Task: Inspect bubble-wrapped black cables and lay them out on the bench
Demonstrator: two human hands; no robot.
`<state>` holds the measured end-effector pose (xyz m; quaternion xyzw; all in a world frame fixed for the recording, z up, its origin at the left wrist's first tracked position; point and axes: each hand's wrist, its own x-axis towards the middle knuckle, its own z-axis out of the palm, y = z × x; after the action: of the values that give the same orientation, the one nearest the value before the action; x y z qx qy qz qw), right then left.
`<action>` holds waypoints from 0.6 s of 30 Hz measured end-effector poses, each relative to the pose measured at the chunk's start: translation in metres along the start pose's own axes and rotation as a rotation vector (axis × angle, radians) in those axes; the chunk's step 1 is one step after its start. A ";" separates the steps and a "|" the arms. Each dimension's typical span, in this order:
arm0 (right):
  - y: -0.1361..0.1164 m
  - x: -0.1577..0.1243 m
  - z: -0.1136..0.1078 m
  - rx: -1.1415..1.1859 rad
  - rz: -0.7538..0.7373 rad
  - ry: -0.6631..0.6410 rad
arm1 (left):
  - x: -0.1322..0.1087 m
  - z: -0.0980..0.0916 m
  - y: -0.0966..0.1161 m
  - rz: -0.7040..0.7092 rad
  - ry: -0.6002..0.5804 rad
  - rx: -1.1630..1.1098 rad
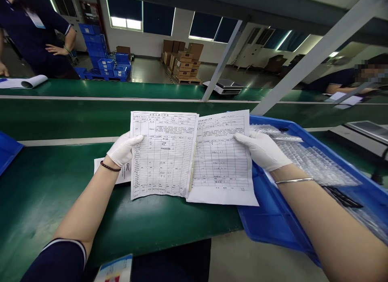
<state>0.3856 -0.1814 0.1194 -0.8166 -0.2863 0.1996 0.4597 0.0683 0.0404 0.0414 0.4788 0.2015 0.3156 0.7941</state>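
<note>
Both of my gloved hands hold up an unfolded set of printed paper forms (194, 156), ruled into tables with handwritten entries. My left hand (124, 148), in a white glove, pinches the left sheet's edge above the green workbench (45, 193). My right hand (262, 150), also gloved, grips the right sheet's edge over a blue plastic tray (273, 219). Bubble wrap (315, 164) lies in that tray beneath my right forearm. A loose white paper (113, 170) lies on the bench, partly hidden under my left wrist and the forms.
A co-worker (36, 35) stands across the bench at left, beside a curled paper (24, 81). Another person (336, 81) sits at right. Beyond are blue crates (100, 59), cardboard boxes on a pallet (182, 63), and a bench scale (226, 85). A metal post (224, 61) rises ahead.
</note>
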 end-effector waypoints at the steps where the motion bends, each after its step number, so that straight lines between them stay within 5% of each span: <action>1: 0.001 0.001 -0.001 0.005 -0.004 -0.004 | 0.000 0.000 0.000 0.001 0.000 0.006; 18: 0.006 0.004 -0.003 -0.018 -0.063 -0.013 | -0.001 0.000 0.001 -0.001 0.005 0.005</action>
<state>0.3916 -0.1833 0.1158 -0.8098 -0.3168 0.1876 0.4568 0.0676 0.0397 0.0423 0.4797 0.2045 0.3159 0.7926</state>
